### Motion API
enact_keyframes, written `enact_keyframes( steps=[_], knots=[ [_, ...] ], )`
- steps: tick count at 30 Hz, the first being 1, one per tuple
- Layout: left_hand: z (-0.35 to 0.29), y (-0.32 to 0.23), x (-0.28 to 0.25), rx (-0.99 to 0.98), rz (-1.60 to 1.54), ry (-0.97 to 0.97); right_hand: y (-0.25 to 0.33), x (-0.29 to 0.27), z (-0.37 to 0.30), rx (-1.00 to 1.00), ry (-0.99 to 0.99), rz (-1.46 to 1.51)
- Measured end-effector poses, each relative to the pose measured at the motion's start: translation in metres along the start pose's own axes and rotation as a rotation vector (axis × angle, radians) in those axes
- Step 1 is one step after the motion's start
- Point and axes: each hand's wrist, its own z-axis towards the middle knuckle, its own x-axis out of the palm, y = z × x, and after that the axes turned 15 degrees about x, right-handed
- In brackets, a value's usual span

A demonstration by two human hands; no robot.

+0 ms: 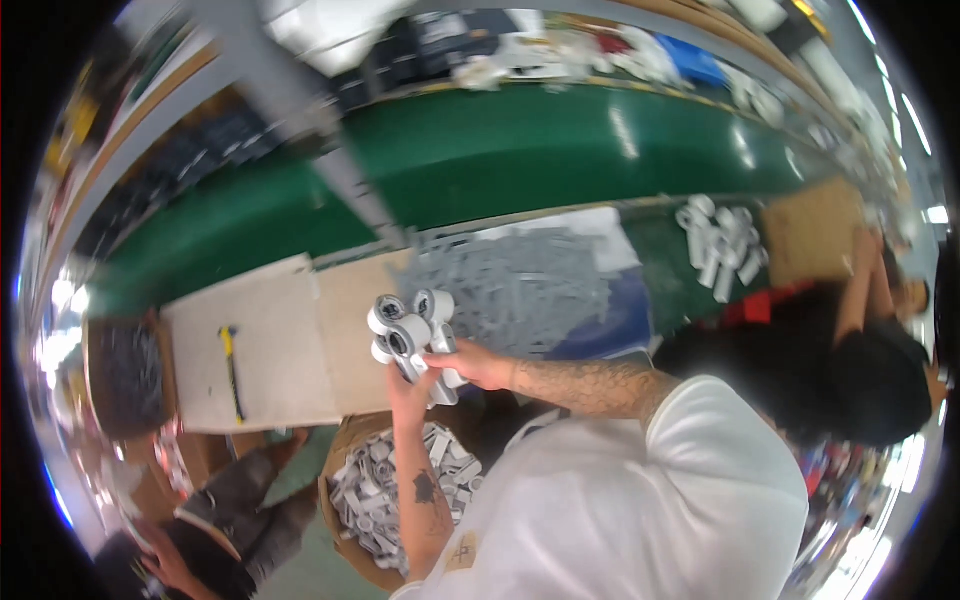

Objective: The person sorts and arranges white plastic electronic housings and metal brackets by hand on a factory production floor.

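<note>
Both my hands are closed around a bunch of several white plastic parts [410, 328] with round, ring-like ends and dark insides. My left hand [408, 398] grips the bunch from below, its fingers partly hidden. On the right side, my right hand [472, 364] presses against the same parts with its fingers. The bunch is held up in front of the table's near edge, over a cardboard box [330, 492] full of similar white and grey parts. Just beyond my right hand lies a wide pile of flat grey pieces [530, 285].
A hammer [232, 372] with a yellow head lies on the pale board [285, 350] to the left. Behind runs a green conveyor belt [500, 130]. More white parts [715, 245] lie at the right, near a co-worker [850, 360]. Another person [240, 510] is at lower left.
</note>
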Motion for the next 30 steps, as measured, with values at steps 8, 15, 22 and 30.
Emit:
enact_keyframes(
  steps=[8, 15, 22, 30],
  knots=[
    [0.021, -0.017, 0.276, 0.31, 0.214, 0.477, 0.009, -0.201, -0.194, -0.328, -0.338, 0.249],
    [0.04, 0.037, 0.485, 0.387, 0.568, 0.699, 0.009, -0.404, -0.26, -0.258, -0.5, 0.278],
    [0.008, 0.02, 0.62, 0.3, 0.691, 0.716, 0.005, -0.536, -0.309, -0.222, -0.77, 0.067],
    [0.012, 0.023, 0.564, 0.231, 0.555, 0.692, 0.01, -0.528, -0.294, -0.248, -1.614, -0.751]
  ],
)
